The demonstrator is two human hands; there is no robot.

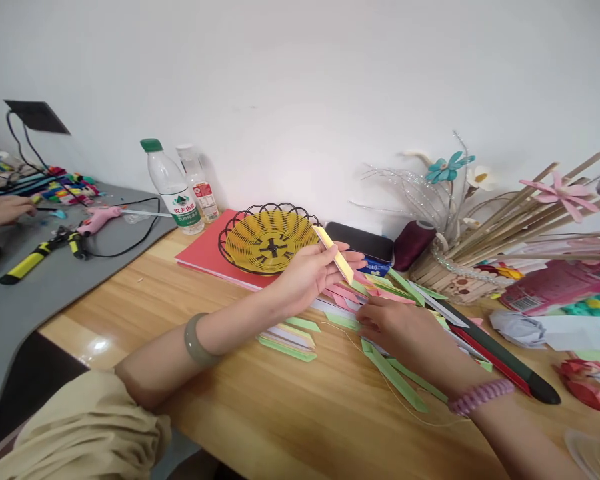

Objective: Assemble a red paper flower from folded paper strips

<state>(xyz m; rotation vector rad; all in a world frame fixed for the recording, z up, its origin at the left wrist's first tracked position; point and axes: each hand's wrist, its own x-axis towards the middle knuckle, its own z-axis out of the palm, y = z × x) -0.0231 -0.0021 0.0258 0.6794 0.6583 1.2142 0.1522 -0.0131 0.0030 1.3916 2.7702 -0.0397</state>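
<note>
The yellow paper strip stood slanted above the worktop, pinched in my left hand, its upper end beside the yellow basket. My right hand lay lower, fingers curled down onto the pink strips in the pile; I could not tell whether that grip had closed on one. Green strips lay just beside it.

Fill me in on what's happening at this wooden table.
A person's left hand holds up a folded yellow paper strip, while the right hand rests on a pile of pink and green folded paper strips on the wooden table. A yellow wire basket sits behind. Another person's hand works at far left.
</note>
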